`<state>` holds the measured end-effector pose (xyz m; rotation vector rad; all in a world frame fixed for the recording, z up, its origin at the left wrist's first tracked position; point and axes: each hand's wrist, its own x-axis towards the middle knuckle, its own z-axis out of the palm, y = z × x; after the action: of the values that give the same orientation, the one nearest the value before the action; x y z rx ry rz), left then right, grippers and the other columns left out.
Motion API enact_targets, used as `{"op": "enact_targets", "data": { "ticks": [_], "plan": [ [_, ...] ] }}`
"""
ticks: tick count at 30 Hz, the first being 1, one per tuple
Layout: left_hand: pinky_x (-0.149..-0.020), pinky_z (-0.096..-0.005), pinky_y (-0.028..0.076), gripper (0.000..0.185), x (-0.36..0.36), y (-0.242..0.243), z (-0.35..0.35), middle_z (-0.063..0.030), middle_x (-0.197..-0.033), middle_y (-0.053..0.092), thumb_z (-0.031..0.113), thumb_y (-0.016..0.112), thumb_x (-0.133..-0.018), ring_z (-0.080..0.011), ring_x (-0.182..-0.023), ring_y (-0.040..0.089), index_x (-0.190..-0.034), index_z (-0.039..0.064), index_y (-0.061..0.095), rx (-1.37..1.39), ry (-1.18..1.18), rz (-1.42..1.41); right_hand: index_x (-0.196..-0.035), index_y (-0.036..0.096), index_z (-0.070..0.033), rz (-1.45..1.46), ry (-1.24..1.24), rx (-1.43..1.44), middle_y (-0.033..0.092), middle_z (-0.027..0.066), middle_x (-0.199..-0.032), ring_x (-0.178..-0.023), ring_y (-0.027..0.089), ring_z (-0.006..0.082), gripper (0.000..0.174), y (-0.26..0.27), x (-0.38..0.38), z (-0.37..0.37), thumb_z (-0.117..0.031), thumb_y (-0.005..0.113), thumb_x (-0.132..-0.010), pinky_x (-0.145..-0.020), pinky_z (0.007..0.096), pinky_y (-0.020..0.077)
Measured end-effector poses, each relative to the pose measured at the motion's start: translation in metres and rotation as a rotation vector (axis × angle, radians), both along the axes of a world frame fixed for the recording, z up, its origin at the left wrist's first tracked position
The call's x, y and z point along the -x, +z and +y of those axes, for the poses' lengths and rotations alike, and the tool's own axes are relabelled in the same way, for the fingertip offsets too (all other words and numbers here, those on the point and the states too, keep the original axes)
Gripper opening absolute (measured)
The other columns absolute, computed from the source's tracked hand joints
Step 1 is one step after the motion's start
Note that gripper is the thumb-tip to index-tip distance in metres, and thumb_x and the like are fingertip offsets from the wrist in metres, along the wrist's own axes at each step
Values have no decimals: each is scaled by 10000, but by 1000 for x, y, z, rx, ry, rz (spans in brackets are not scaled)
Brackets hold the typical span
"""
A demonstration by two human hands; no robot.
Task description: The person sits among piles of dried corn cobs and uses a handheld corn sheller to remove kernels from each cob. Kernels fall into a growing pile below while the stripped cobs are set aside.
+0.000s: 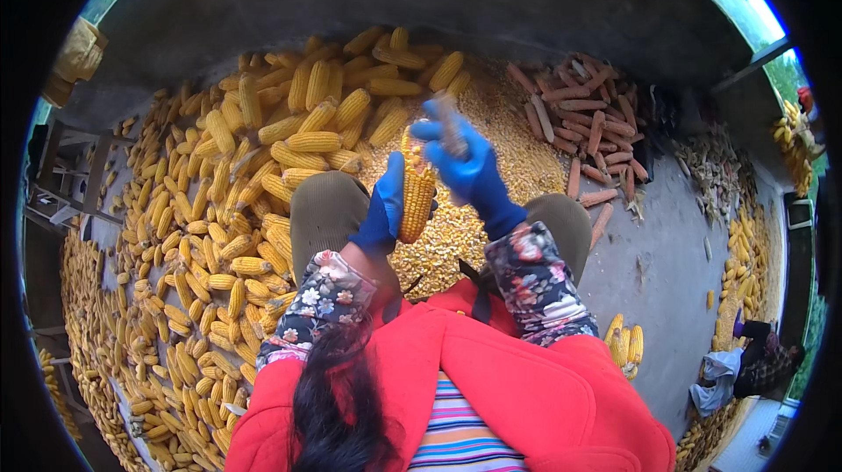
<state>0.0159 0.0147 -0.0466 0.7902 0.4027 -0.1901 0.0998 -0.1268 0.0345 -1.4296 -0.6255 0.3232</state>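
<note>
My left hand (387, 192), in a blue glove, is wrapped around an ear of yellow corn (417, 202). The ear stands tilted between my knees, and its upper end looks partly stripped of kernels. Just right of its top is my right hand (468, 166), gloved in blue too. It grips a short brownish thing, apparently a bare corn cob (451, 126), blurred by motion. Loose kernels (437, 251) lie heaped under both hands and spread out beyond them.
Whole corn ears (316, 110) are piled ahead and along my left side. Stripped reddish cobs (595, 117) lie heaped at the far right, near dry husks (714, 169). A low dark wall (421, 11) runs across the front. At the right edge another person (763, 363) is near more corn.
</note>
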Motion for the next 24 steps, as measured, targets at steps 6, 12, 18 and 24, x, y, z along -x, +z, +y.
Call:
{"op": "enact_targets", "data": {
  "ticks": [6,12,18,24],
  "plan": [
    [-641,-410,606,577,5,-12,-8,-150,-965,716,550,431,-1068,-276,-753,709,-1261,31,594,-40,-165,48,-837,727,-64,-166,-257,389,677,190,-766,-722,681,384,148,-30,-5,20,-210,709,-827,-660,464,524],
    [-589,-378,582,677,10,16,-9,-138,-864,712,676,436,-1019,-273,-683,696,-1142,45,647,51,-40,74,-1144,731,2,-1,-145,23,705,138,-1228,-1115,669,188,219,-14,-7,14,-68,656,-950,-955,347,545],
    [-620,-413,590,586,-3,-28,-19,-129,-874,698,611,463,-1037,-279,-711,697,-1158,64,636,-2,169,-53,-1049,752,-106,-723,-159,583,724,179,-1065,-998,687,373,287,-22,17,29,-187,712,-777,-917,481,526],
    [-596,-430,587,653,5,-11,-8,-134,-888,696,660,433,-1029,-291,-685,678,-1190,56,618,96,-11,82,-1045,754,-24,-42,-325,251,755,121,-1031,-934,724,235,191,-45,-20,27,-140,679,-912,-817,360,571]
  ]
}}
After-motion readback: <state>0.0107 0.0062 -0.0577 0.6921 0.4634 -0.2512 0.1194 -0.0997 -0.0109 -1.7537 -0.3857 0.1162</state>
